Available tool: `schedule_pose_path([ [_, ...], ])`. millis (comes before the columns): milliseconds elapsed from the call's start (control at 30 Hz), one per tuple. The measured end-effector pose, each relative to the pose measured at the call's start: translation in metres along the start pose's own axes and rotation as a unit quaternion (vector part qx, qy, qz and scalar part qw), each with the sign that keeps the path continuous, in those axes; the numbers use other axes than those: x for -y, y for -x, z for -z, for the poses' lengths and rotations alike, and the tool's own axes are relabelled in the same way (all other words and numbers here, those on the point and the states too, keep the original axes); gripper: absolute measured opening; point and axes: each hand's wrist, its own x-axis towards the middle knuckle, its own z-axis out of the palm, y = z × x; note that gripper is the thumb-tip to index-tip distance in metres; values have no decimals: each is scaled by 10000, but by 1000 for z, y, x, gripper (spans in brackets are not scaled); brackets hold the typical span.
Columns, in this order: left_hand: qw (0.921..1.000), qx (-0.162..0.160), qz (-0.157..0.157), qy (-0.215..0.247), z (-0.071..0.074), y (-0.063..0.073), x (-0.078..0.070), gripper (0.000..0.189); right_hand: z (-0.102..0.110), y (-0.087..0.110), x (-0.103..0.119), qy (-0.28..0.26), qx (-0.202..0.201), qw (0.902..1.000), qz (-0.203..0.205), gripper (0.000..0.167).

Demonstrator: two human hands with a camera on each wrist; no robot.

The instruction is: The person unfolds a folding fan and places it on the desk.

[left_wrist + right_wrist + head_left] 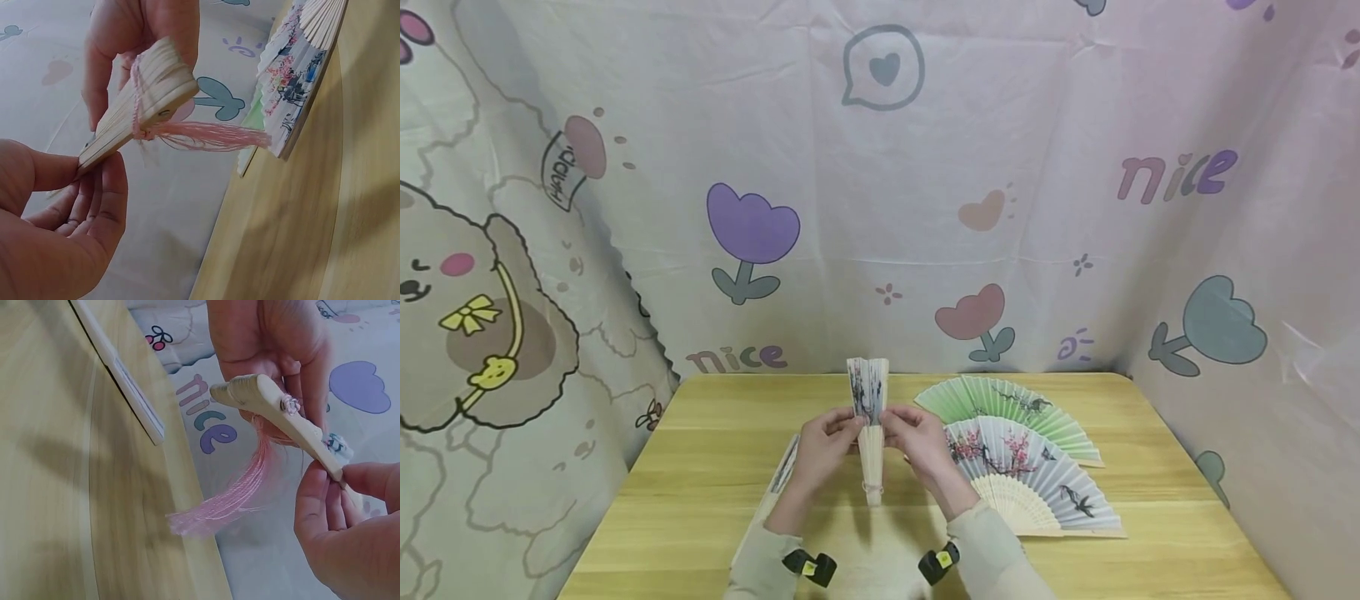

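In the lower centre of the head view, above the counter (677, 483), a narrow fan (872, 450) is held with its printed end toward the top of the frame, its pleats spread only slightly. Its left edge is pinched between the thumb and fingers of the left hand (826, 450); its right edge is pinched in the same way by the right hand (921, 440). On both sides the fingers are closed down onto the thin edge. In the wrist views a pink cord (135, 100) is seen passed round the gathered ribs, with a pink tassel (234, 494) hung from it.

The held fan is judged to be very light, its ribs thin and springy, its leaf soft and easily creased or torn. Hold is best taken on the outermost ribs, which are probably the stiffest part; hard pressure on the pleats is best avoided, and the loose tassel threads are best kept out of the folds.

At the lower right of the head view, a green fan (1015, 402) and a blossom-printed fan (1011, 462) are laid spread, the green one partly covered by the other. At the lower left, a closed fan (770, 496) is laid beside the left arm (797, 504).
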Motion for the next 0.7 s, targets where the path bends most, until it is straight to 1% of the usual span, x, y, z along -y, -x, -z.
schedule_pose_path([
  [167, 9998, -115, -87, 99, 4, 1, -1, 33, -1, 0, 4, -222, -186, 9996, -1, 32],
  [367, 9989, -352, -193, 239, 11, 1, -2, 38, 0, 0, 7, -621, -482, 9969, -92, 29],
  [533, 9974, -582, -123, 405, 14, -3, -3, 34, 2, -2, 7, -881, -604, 9942, -91, 28],
  [700, 9954, -723, -94, 616, 17, -5, -4, 33, 3, -4, 9, -957, -674, 9931, -55, 27],
])
